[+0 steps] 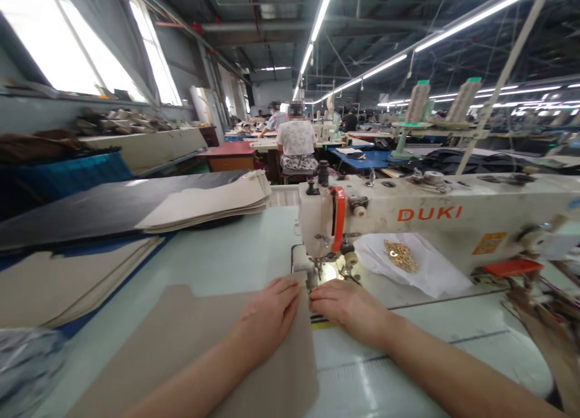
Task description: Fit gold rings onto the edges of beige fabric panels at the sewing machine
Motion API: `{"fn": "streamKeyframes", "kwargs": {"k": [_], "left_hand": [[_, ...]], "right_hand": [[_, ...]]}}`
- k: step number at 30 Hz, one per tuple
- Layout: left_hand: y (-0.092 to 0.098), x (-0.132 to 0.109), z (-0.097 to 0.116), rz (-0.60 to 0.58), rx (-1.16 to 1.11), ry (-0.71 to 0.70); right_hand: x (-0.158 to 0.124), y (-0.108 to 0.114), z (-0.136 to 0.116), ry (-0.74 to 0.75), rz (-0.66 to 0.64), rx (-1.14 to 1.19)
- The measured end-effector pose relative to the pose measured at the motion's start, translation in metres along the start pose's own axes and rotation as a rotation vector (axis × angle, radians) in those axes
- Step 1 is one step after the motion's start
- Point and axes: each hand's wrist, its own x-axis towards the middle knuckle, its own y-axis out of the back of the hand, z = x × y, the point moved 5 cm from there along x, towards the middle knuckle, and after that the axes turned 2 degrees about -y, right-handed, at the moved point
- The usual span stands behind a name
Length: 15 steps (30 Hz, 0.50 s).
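A large flat beige panel (194, 339) lies on the pale green table, its right edge by the needle area of a white sewing machine (385, 215). On that edge is my left hand (272, 309), fingers pressed together and closed at the panel's top right corner, just left of the presser foot (312, 276). My right hand (347, 306) rests right of the panel's edge, in front of the lit needle plate (330, 272). Its fingers are bent and closed, with the tips close to the edge; anything between them is hidden.
Stacks of beige panels (212, 202) lie at the left, one on a dark sheet (118, 203). A white bag (435, 270) with gold-coloured metal pieces (401, 255) lies against the machine. Thread cones (417, 104) stand behind. A person (296, 141) sits farther ahead.
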Motion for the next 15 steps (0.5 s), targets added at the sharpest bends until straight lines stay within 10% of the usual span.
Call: {"fn": "streamKeyframes", "kwargs": {"k": [9,15], "left_hand": [[0.029,-0.037,0.01,-0.003,-0.027,0.208],[0.055,-0.132,0.02,-0.262,0.102,0.105]], "right_hand": [[-0.014,0.01,-0.001,-0.057,0.216,-0.043],[-0.018,0.008,-0.003,-0.081,0.187,-0.052]]}}
